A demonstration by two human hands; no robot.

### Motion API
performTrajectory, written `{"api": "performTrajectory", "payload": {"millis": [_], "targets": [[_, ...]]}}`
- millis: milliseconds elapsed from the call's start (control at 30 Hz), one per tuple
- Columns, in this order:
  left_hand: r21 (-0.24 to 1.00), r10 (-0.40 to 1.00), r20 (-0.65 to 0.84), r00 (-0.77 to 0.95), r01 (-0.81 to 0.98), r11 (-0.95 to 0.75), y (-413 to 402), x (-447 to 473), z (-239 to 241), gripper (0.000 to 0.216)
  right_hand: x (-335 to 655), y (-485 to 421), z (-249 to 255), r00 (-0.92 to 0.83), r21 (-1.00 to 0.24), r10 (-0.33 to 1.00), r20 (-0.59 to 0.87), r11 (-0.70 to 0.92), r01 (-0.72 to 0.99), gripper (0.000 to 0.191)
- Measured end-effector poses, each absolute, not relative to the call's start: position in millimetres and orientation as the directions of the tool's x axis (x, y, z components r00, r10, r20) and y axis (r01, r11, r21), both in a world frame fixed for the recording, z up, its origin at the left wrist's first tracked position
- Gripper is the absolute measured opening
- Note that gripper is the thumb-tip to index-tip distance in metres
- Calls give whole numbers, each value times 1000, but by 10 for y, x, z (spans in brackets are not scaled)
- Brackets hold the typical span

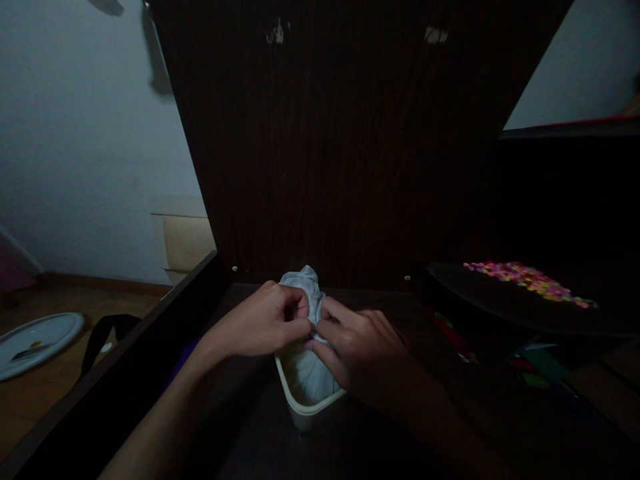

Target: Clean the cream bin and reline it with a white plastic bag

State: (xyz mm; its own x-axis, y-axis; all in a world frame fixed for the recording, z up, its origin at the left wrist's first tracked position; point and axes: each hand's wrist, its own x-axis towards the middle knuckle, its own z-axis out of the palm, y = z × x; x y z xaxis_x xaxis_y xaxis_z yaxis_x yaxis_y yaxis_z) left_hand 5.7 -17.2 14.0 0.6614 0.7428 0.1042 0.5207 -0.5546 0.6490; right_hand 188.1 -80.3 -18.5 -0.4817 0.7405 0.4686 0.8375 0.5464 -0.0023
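A pale grey-white cloth or thin bag [314, 377] lies in a cream-rimmed container [313, 412], its gathered top rising above the rim. Just over the container, my left hand [265, 319] pinches the gathered part from the left side. Opposite it, my right hand [365, 347] has thumb and fingers closed on the same twisted neck. The fingertips of both hands nearly meet there. Whatever the cloth wraps is hidden, and my right hand covers the container's far right side.
Behind stands a tall dark wooden panel [340, 147]. A dark side board [150, 340] runs along the left. On the right, a string of pink and yellow beads or flowers [530, 281] lies on a dark surface. A white lid-like disc [40, 340] is on the floor.
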Motion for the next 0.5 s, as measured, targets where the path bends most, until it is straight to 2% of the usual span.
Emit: {"api": "performTrajectory", "payload": {"millis": [67,167,233,333,400,500], "targets": [[608,737,127,664,535,-586,-163,61,128,7,1936,-796,-149,-533,-17,716,451,604,797,6],[572,723,148,675,538,-620,-118,49,112,9,2075,-770,-55,-661,-89,626,414,750,655,16],[586,717,138,684,527,-616,-88,34,109,8,2154,-747,0,-687,-171,602,406,789,591,20],[646,734,118,669,509,-568,-75,28,116,10,2169,-726,20,-583,-218,686,435,709,671,20],[687,755,98,648,505,-523,-96,41,124,13,2105,-731,-10,-493,-173,739,458,619,766,23],[716,777,84,624,505,-482,-146,77,132,15,1982,-754,-71,-437,-58,774,459,517,854,37]]}}
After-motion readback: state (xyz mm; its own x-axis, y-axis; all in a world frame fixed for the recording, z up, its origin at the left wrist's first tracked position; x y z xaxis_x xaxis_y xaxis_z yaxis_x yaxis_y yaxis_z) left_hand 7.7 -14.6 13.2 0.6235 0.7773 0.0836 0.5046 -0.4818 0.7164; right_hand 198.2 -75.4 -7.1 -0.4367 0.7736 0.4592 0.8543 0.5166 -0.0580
